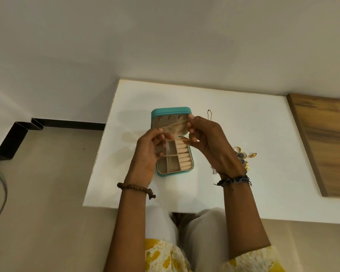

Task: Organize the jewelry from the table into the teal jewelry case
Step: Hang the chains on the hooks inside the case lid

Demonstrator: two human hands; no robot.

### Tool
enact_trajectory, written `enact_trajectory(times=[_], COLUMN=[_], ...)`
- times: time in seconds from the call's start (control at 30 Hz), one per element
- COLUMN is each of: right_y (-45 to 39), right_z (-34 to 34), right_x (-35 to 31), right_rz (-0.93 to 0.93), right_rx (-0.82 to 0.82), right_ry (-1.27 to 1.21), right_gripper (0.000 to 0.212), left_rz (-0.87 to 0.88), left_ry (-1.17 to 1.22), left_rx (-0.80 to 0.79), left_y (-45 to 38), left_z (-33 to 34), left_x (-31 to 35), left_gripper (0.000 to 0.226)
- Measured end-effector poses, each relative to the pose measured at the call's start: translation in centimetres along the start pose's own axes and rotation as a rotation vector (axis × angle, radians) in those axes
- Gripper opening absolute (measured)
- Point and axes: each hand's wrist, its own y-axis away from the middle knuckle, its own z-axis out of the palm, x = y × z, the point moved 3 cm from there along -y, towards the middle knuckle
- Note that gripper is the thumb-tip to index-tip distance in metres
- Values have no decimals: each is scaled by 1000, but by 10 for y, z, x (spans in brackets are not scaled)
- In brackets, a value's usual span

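- Both hands, left hand (148,152) and right hand (206,138), pinch a thin chain (172,128) taut above the open teal jewelry case (171,110), apparently to hang it.
- Remaining jewelry (243,154) waits beside it on the table (263,193).

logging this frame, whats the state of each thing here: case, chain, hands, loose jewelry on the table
teal jewelry case: open, lid up, compartments look empty
thin chain: stretched between both hands above the case
left hand: raised, pinching one end of the chain
right hand: raised, pinching the other end
dark necklace: lying on the white table, right of the case
gold jewelry pile: loose on the table, untouched
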Motion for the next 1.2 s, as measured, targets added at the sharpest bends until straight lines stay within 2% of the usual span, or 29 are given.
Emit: enact_trajectory(times=[0.1, 0.23, 0.43, 0.5, 0.6, 0.73, 0.9, 1.07, 1.2], right_y=[0, -2, -9, -11, -14, -16, -16, -15, -22], right_z=[-3, -5, -7, -4, -3, -1, 2, 8, 12], right_x=[-1, 3, 9, 10, 11, 10, 12, 18, 24], right_rz=[-70, -139, -197, -234, -306, -380, -504, -566, -611], right_rx=[34, 73, 208, 230, 265, 252, 250, 438, 569], right_ry=[190, 469, 637, 664, 706, 728, 824, 808, 901], right_gripper=[25, 22, 21, 20, 20, 17, 12, 9, 14], left_rz=[62, 210, 403, 433, 425, 381, 415, 472, 522], left_ry=[-280, -451, -636, -679, -676, -565, -479, -473, -460], left_rx=[-22, -17, 195, 235, 244, 232, 380, 531, 584], left_y=[-1, -4, -8, -8, -10, -10, -9, -14, -18], left_z=[-3, 1, -5, -5, -5, -1, 0, 4, 10], left_x=[1, 4, 1, 1, -1, -3, -5, -8, -8], left_gripper=[30, 15, 14, 5, 16, 6, 5, 16, 20])
